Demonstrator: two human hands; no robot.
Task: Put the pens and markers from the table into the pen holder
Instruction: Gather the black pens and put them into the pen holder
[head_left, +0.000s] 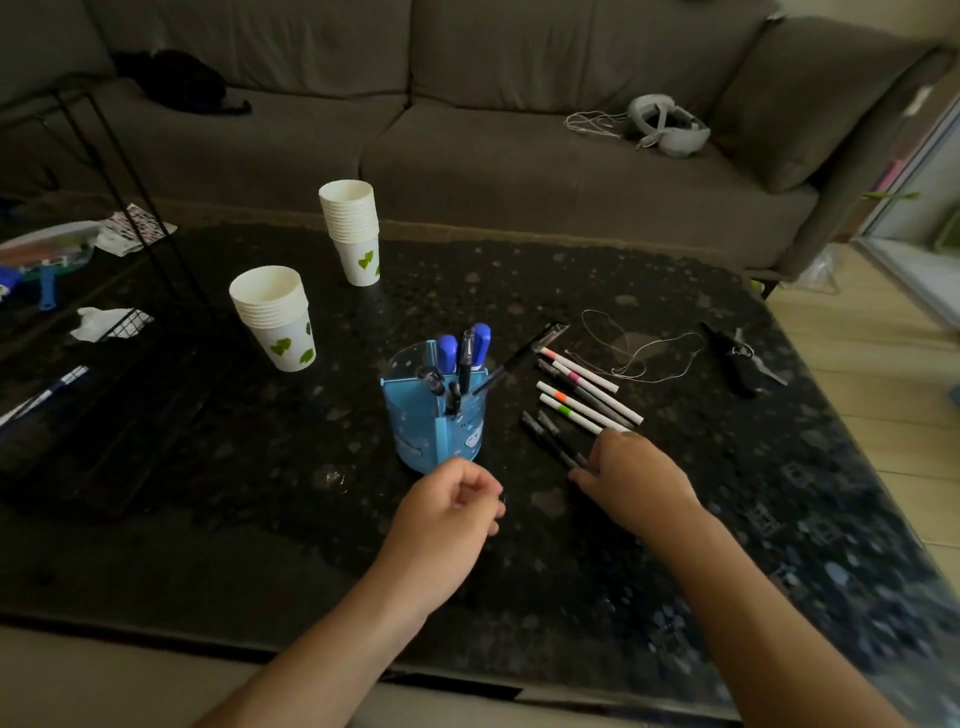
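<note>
Presently, two stacks of paper cups (274, 317) stand on the dark worktop (675, 545) behind the blue pen holder (434, 415), which holds two blue markers (447, 353) and several dark pens. White markers (582, 387) and black pens (550, 439) lie right of it. The right hand (636, 480) has its fingers on the black pens; grip unclear. The left hand (447, 512) is loosely curled, empty.

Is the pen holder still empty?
No, the blue pen holder already has two blue-capped markers and several dark pens standing in it.
</note>
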